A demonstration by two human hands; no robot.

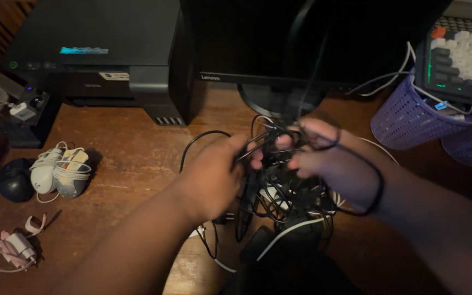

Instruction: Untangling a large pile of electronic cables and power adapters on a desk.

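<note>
A tangle of black and white cables (279, 199) lies on the brown wooden desk (132, 147) in front of me. My left hand (214, 175) grips black strands at the left side of the tangle. My right hand (323, 155) pinches other black strands at the top of it, and a black cable loops around that wrist. Both hands are close together above the pile. White cables show lower in the pile.
A black printer (94, 54) and a dark monitor (301, 43) stand at the back. Two purple mesh baskets (411, 117) at the right carry a keyboard (465, 60). Two wrapped white mice (58, 172), a black round object (13, 183) and a pink-corded charger (15, 246) lie left.
</note>
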